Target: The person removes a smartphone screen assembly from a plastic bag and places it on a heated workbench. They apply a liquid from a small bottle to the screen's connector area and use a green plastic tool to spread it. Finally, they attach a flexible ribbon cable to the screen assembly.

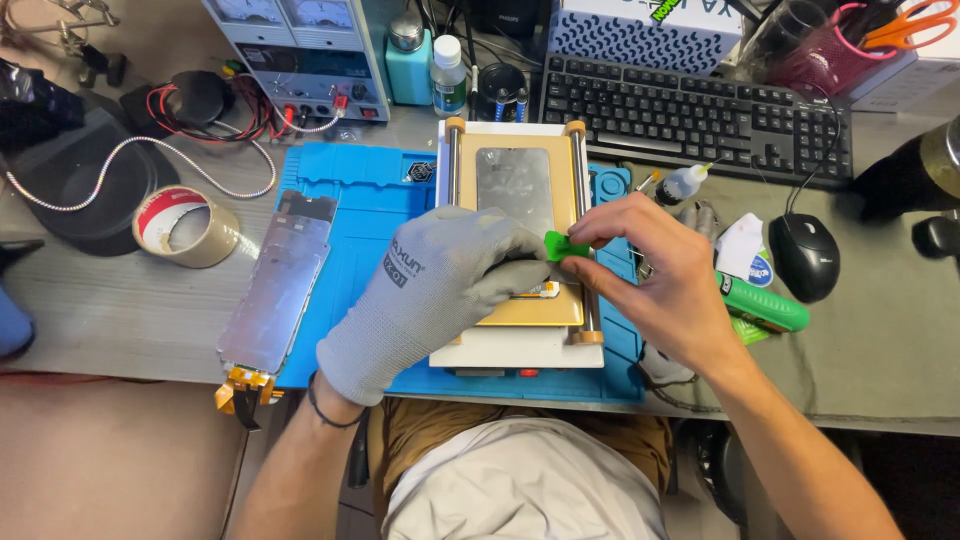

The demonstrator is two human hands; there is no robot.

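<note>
Head view, looking down: grey-gloved left hand [430,295] presses flat, fingers curled, on a white heated plate machine [515,345] over a blue silicone mat [350,200]. Bare right hand [655,275] pinches a small green plastic pick [560,246] at the gloved fingertips. A silver phone panel [280,285] lies to the left.

Grey glove on the left hand [425,300], bright green pick [562,246] at its two o'clock, blue mat [365,215] underneath, black keyboard [695,120] at twelve, red-and-white tape roll [183,226] at nine.
</note>
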